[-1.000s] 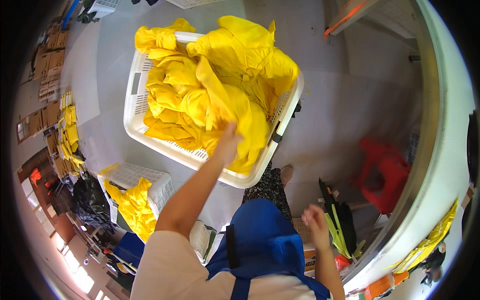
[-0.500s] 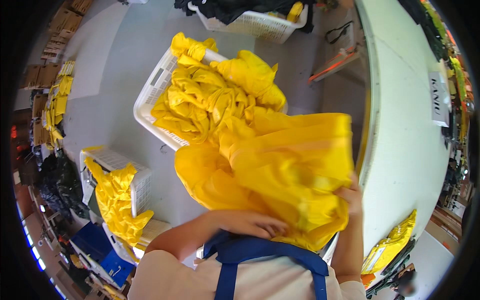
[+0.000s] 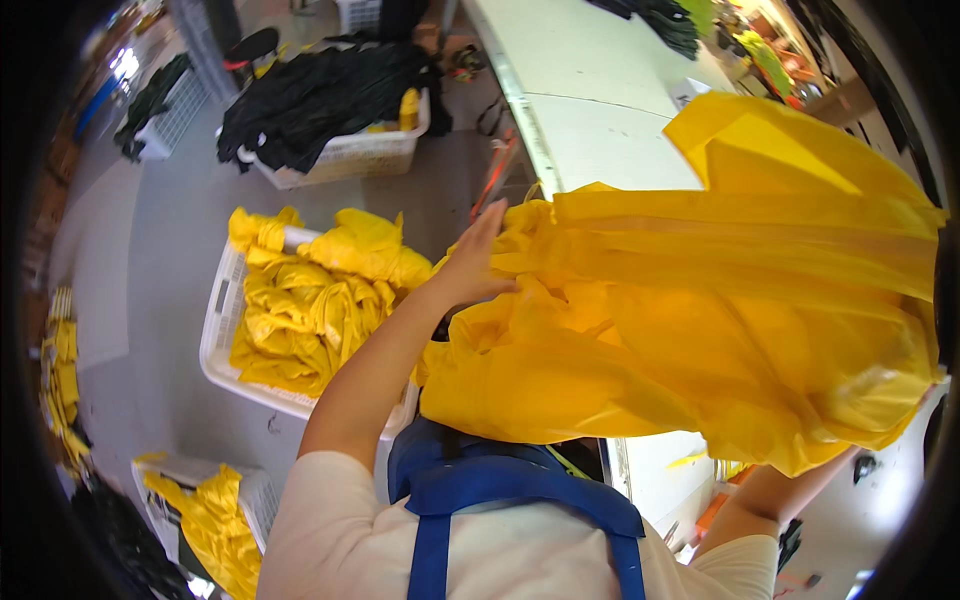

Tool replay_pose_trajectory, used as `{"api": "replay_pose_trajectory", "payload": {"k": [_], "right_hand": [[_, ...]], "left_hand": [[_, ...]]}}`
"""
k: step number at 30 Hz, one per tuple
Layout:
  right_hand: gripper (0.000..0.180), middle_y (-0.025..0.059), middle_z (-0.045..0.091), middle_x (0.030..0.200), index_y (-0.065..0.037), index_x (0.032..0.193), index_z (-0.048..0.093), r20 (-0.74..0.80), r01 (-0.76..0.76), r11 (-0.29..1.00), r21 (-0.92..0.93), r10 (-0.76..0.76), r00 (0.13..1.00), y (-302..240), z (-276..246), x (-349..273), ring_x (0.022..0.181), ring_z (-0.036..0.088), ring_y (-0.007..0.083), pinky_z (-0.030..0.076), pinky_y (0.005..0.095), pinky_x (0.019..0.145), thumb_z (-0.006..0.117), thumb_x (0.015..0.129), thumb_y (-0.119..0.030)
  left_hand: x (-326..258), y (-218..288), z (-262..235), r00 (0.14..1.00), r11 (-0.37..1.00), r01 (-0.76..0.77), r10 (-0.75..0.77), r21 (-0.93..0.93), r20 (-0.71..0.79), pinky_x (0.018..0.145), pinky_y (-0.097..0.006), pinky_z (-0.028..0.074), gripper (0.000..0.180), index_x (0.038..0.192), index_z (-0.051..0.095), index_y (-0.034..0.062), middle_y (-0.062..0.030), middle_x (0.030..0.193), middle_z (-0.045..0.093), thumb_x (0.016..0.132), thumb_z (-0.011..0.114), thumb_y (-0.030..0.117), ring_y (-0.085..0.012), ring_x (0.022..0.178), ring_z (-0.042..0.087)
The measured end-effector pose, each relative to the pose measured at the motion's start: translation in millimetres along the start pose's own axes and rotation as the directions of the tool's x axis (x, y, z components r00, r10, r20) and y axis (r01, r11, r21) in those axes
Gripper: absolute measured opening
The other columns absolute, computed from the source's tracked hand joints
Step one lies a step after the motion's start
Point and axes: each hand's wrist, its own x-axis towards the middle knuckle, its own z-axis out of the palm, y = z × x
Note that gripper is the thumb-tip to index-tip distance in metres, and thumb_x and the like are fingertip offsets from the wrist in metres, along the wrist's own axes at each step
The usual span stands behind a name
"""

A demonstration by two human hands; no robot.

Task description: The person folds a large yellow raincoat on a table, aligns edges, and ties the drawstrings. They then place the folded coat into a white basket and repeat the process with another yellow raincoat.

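A large piece of glossy yellow cloth (image 3: 680, 320) stretches across the right half of the head view, above the edge of the white table. Its exact kind I cannot make out. My left hand (image 3: 475, 262) is at the bunched left end of this cloth, fingers stretched and thumb apart, against the folds. My right forearm (image 3: 765, 505) goes up behind the cloth's lower right side, and the cloth hides that hand's fingers. Left of me, a white plastic basket (image 3: 218, 325) on the floor holds a heap of crumpled yellow cloth (image 3: 310, 320).
The white table (image 3: 600, 135) runs along the right. Beyond the basket stands another white basket (image 3: 350, 165) piled with black cloth (image 3: 320, 100). A further basket with yellow cloth (image 3: 215, 530) is at lower left. An orange-edged stand (image 3: 495, 175) is beside the table.
My view has turned toward the table. The yellow cloth has been drawn away from the basket and spread up to the right. My left hand has moved up from my waist to the cloth's left end.
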Motion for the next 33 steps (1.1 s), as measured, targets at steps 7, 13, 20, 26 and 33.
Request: {"api": "replay_pose_trajectory", "payload": {"k": [7, 13, 20, 26, 33], "right_hand": [[0.052, 0.0119, 0.056, 0.118, -0.002, 0.128, 0.046, -0.183, 0.193, 0.962, -0.196, -0.229, 0.956, -87.4, -140.4, 41.1, 0.103, 0.057, 0.0196, 0.048, 0.0296, 0.085, 0.063, 0.08, -0.013], [0.044, 0.0102, 0.055, 0.118, -0.002, 0.127, 0.047, -0.261, 0.135, 0.857, -0.497, -0.296, 0.919, -73.2, -181.7, 7.4, 0.103, 0.056, 0.016, 0.047, 0.0268, 0.085, 0.062, 0.087, -0.016], [0.073, 0.0097, 0.042, 0.137, -0.012, 0.143, 0.026, -0.398, -0.488, 0.864, 0.122, 0.493, 0.773, 154.1, -44.0, -221.7, 0.125, 0.04, 0.0248, 0.034, 0.0425, 0.103, 0.067, 0.084, -0.021], [0.061, 0.0081, 0.042, 0.141, -0.014, 0.138, 0.038, 0.442, -0.533, -0.172, 0.828, 0.785, 0.434, 172.8, 215.3, -278.2, 0.132, 0.036, 0.0303, 0.031, 0.0515, 0.106, 0.044, 0.09, -0.051], [0.065, 0.009, 0.037, 0.145, -0.012, 0.141, 0.035, 0.043, -0.053, 0.044, 0.998, 0.197, 0.979, 193.1, 181.8, -123.0, 0.132, 0.034, 0.0317, 0.027, 0.0505, 0.108, 0.039, 0.091, -0.054]], "left_hand": [[134.0, 105.2, 32.4, 0.951, 0.968, -0.223, 0.191, 0.113, 0.244, 0.089, -0.035, 0.048, 0.045, 0.119, 0.058, 0.0104, -0.0129, 0.11, 0.064, 0.075, 0.069, 0.014, -0.0288, 0.103, 0.061], [208.3, 220.2, -136.2, 0.78, 0.69, -0.51, 0.623, 0.514, -0.061, 0.091, -0.034, 0.043, 0.037, 0.114, 0.061, 0.0069, -0.0108, 0.111, 0.061, 0.079, 0.066, 0.015, -0.0242, 0.106, 0.058], [189.2, 399.6, -141.5, 0.727, 0.682, -0.651, 0.686, -0.334, -0.017, 0.076, -0.026, 0.049, 0.022, 0.107, 0.063, 0.0037, -0.0062, 0.098, 0.065, 0.092, 0.052, 0.015, -0.0134, 0.088, 0.061], [165.6, 433.7, -196.1, 0.637, 0.636, -0.771, 0.771, -0.03, -0.027, 0.078, -0.029, 0.051, 0.023, 0.105, 0.061, -0.0006, -0.0077, 0.097, 0.064, 0.095, 0.05, 0.016, -0.0162, 0.088, 0.062], [148.1, 337.3, -377.1, 0.836, 0.724, -0.221, 0.485, 0.654, -0.255, 0.08, -0.03, 0.05, 0.023, 0.108, 0.06, 0.0011, -0.0074, 0.1, 0.064, 0.092, 0.053, 0.017, -0.0169, 0.091, 0.062]]}}
